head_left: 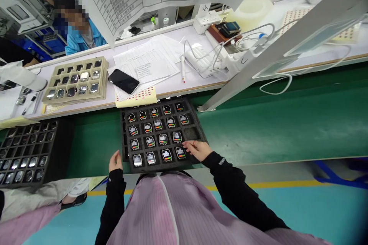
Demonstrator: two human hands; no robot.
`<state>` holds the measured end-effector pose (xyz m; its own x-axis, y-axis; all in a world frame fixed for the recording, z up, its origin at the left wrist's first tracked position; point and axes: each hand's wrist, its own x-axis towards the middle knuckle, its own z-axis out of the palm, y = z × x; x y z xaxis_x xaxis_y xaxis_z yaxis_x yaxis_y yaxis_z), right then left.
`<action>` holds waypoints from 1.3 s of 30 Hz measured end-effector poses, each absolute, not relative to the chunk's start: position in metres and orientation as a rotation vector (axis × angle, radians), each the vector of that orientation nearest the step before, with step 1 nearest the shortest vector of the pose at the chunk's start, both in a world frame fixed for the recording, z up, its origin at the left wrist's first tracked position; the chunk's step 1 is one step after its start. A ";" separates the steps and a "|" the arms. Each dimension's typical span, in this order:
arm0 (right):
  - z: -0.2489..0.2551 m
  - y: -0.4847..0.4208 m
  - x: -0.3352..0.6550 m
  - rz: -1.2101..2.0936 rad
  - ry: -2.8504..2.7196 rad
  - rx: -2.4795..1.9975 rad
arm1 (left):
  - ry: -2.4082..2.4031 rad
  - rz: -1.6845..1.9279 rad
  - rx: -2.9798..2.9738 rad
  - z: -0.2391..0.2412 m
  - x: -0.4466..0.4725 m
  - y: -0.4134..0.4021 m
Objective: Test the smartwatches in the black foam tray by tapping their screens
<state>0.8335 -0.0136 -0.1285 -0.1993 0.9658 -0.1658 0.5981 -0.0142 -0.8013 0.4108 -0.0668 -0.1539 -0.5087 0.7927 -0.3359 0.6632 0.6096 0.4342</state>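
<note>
A black foam tray (156, 166) lies in front of me, its compartments filled with square smartwatch bodies without straps. Their screens are lit, most with white digits and an orange-green bar. Over the tray's right side is my right hand (198, 150), fingers loosely stretched to the left, close to a lit watch (181, 152) in the nearest row. I cannot tell whether the fingertips touch it. Just above that hand, one compartment (192, 134) holds no watch. My left hand (115, 160) hovers beside the tray's left edge, fingers loosely apart and pointing up, holding nothing visible.
On the white bench stand a beige watch tray (105, 80), a black phone (123, 81), papers (152, 65), a marker (183, 68) and a cabled white charger (201, 59). Another black tray (54, 157) sits left. A metal post (244, 72) slants at right. A person in blue (86, 38) sits opposite.
</note>
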 end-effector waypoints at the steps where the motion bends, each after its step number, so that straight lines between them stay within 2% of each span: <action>1: -0.128 -0.021 0.833 1.080 -1.852 -1.635 | 2.330 0.384 1.152 -0.147 0.416 -0.073; 11: -0.124 -0.037 0.823 0.814 -2.038 -1.660 | 2.255 0.545 1.411 -0.106 0.491 -0.077; 20: -0.102 -0.070 0.828 0.666 -2.115 -1.385 | 2.361 0.483 1.364 -0.110 0.502 -0.097; 27: -0.104 -0.094 0.823 0.627 -2.281 -1.339 | 2.362 0.566 1.236 -0.122 0.525 -0.106; 39: -0.100 -0.094 0.787 0.696 -2.298 -1.111 | 2.233 0.688 1.290 -0.130 0.521 -0.108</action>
